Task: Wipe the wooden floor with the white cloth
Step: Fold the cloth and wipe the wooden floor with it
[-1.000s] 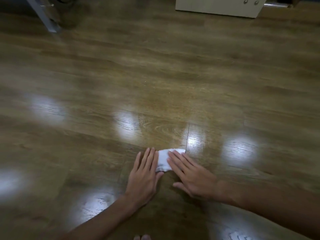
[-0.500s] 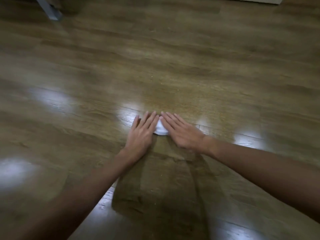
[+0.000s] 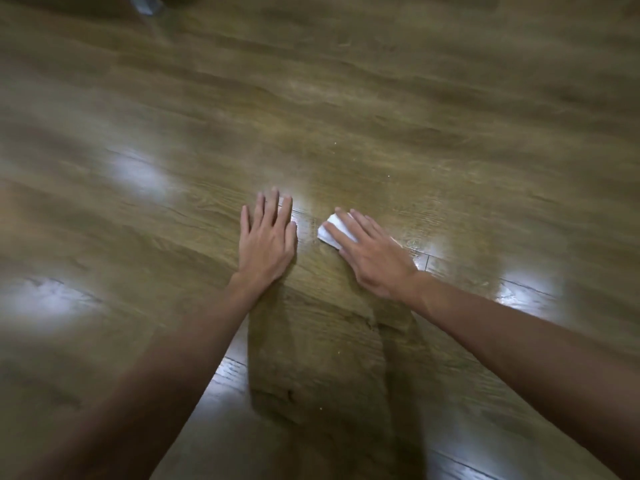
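Note:
A small folded white cloth (image 3: pixel 329 230) lies on the wooden floor (image 3: pixel 381 116), mostly hidden under the fingers of my right hand (image 3: pixel 372 254), which presses flat on it. My left hand (image 3: pixel 266 240) rests palm down on the bare floor a short gap to the left of the cloth, fingers spread and holding nothing. A darker wiped strip of floor runs from the hands back toward me between my forearms.
A grey metal furniture leg (image 3: pixel 143 5) stands at the top left edge. Bright light reflections dot the glossy planks on both sides. Open floor stretches ahead and to the sides.
Both hands pressed the cloth together earlier; now my left hand has come off it and sits apart on the floor, and my right hand alone holds the cloth, shifted right. The view tilted down.

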